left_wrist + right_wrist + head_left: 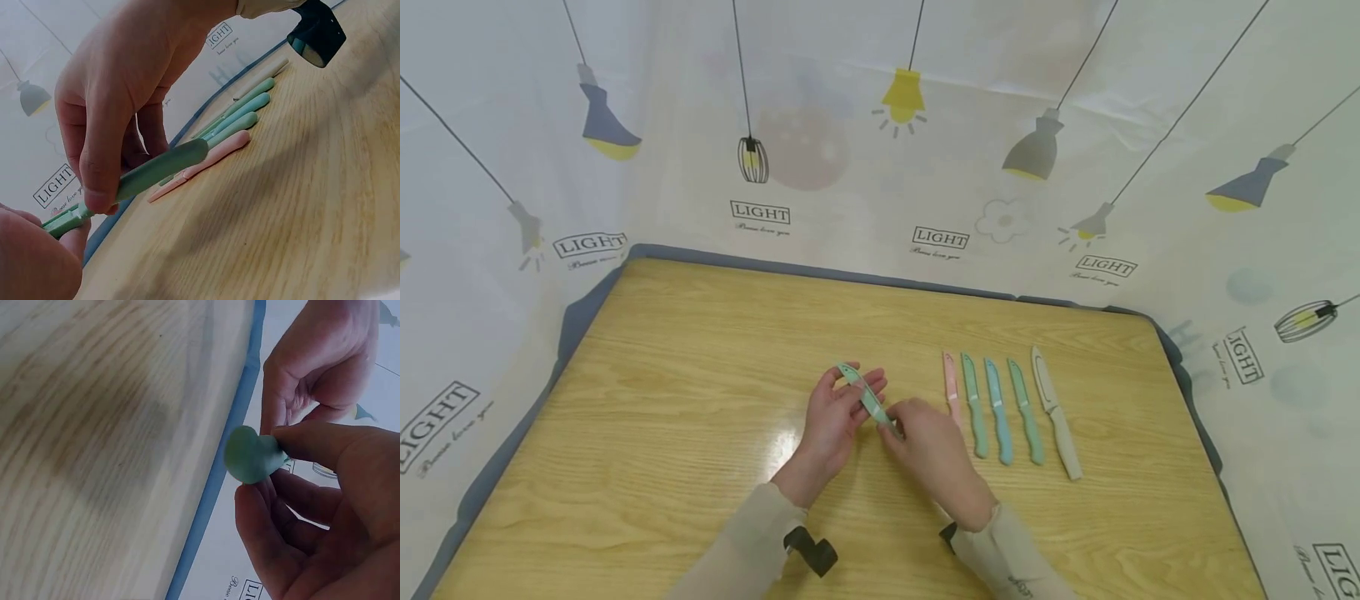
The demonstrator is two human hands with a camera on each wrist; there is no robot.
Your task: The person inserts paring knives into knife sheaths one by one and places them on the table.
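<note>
A light green paring knife (872, 403) with its blade in a matching green cover is held above the table, slanting between both hands. My left hand (831, 419), palm up, holds the covered blade end between thumb and fingers. The handle (164, 167) is pinched by the thumb and fingers of my right hand (934, 454). In the right wrist view the rounded handle end (245, 456) faces the camera, and the blade end is hidden.
To the right lies a row of covered knives: pink (951, 379), green (977, 423), blue (1001, 425), another green (1030, 423) and a longer off-white one (1060, 429). They rest on a wooden table (685, 375) before a lamp-printed curtain (850, 183).
</note>
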